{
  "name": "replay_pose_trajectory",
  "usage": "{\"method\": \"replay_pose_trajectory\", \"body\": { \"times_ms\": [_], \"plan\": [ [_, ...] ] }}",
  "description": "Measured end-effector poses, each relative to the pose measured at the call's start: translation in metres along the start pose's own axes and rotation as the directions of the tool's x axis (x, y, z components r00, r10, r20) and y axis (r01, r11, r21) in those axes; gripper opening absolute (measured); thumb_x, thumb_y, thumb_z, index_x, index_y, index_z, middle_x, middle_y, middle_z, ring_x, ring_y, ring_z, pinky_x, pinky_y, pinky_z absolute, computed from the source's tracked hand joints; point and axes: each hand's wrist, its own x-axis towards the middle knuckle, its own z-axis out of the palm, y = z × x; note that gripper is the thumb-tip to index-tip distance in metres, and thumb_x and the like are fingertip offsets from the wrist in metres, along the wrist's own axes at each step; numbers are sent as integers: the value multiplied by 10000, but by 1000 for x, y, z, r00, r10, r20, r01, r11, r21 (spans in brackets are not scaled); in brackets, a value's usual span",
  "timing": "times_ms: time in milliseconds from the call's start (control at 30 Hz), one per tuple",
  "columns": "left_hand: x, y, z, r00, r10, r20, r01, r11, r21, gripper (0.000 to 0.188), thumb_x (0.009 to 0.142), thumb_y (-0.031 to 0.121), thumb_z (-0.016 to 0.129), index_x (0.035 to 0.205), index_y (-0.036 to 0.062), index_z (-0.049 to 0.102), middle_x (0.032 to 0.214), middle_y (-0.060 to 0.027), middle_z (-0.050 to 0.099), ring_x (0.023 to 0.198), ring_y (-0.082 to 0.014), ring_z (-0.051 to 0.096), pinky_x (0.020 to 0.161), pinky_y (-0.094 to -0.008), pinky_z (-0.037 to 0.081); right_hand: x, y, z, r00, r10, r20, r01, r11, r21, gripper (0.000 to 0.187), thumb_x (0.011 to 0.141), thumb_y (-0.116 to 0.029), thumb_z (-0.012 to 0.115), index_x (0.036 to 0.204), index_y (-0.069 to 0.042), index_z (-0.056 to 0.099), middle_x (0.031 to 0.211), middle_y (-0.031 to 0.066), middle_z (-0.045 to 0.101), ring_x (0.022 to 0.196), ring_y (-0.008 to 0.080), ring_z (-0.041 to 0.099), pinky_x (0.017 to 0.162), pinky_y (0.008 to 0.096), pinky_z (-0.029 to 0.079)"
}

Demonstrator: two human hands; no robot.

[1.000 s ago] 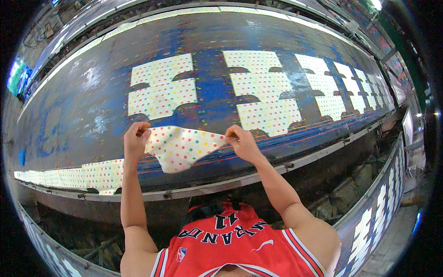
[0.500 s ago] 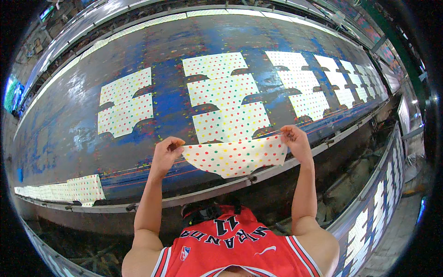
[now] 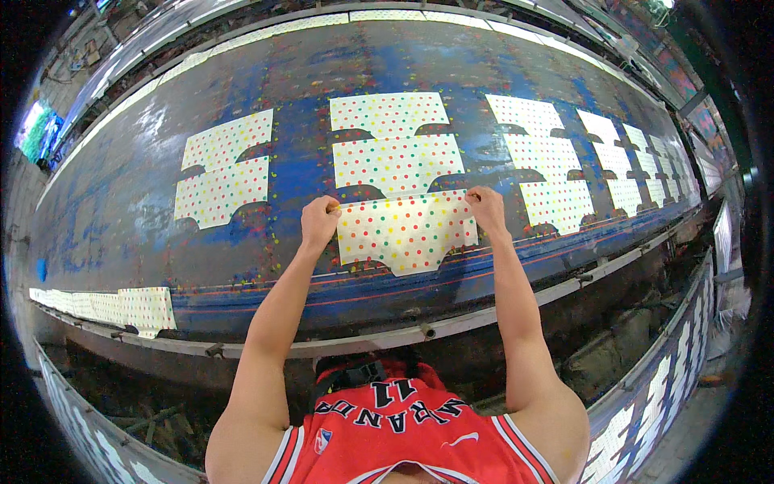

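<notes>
A white cloth piece with red, yellow, green and orange dots (image 3: pixel 407 234), cut with curved notches at its lower corners, is stretched between my hands. My left hand (image 3: pixel 321 219) pinches its upper left corner, and my right hand (image 3: pixel 486 211) pinches the upper right one. Its top edge meets the bottom of another dotted piece (image 3: pixel 399 159), which lies flat below a further dotted piece (image 3: pixel 387 113) in the same column. Whatever is under the held cloth is hidden.
A long dark table (image 3: pixel 105 218) smeared with blue carries more columns of dotted pieces to the left (image 3: pixel 222 189) and right (image 3: pixel 556 202). Overlapping dotted pieces (image 3: pixel 145 310) lie at its near left edge. A metal rail (image 3: pixel 468 321) with short pegs runs along the front.
Both hands have moved away from me over the table, carrying the dotted cloth from the front edge up to the column. It now covers the spot where the column's third piece lay.
</notes>
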Motion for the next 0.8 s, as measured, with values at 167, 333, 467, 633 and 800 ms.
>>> {"method": "replay_pose_trajectory", "body": {
  "times_ms": [167,333,467,633,800],
  "plan": [
    [3,0,6,998,-60,-34,61,997,42,195,771,97,731,954,32,718,901,-146,715,866,-301,692,791,-398,530,12,6,14,999,41,12,-41,999,-10,133,828,-131,707,918,-41,743,898,141,686,879,331,667,786,433,515],
    [11,-3,9,1000,-5,-21,7,989,147,157,756,93,709,902,35,719,899,-150,700,881,-317,673,778,-434,526,17,3,16,997,72,35,-72,997,13,153,831,-121,703,949,-33,743,929,150,700,858,315,666,792,413,512],
    [14,-3,13,998,57,-8,-53,967,249,137,757,90,692,880,30,702,887,-154,689,872,-341,655,767,-456,522,16,0,13,999,35,25,-34,999,-8,155,820,-117,712,944,-28,740,922,148,695,868,327,664,795,415,512],
    [-3,23,-1,971,102,217,-89,994,-70,115,800,86,694,887,22,654,837,-123,673,775,-273,645,709,-387,504,18,2,10,995,33,89,-30,999,-39,172,821,-137,726,970,-52,737,977,133,693,960,328,657,823,426,516],
    [-56,65,-39,849,205,486,-5,924,-381,76,843,-20,662,893,32,638,809,-20,633,748,-119,576,684,-289,478,18,5,12,996,-27,84,30,999,-27,183,835,-116,711,1008,-61,736,993,139,683,980,342,647,856,425,513]
  ]
}}
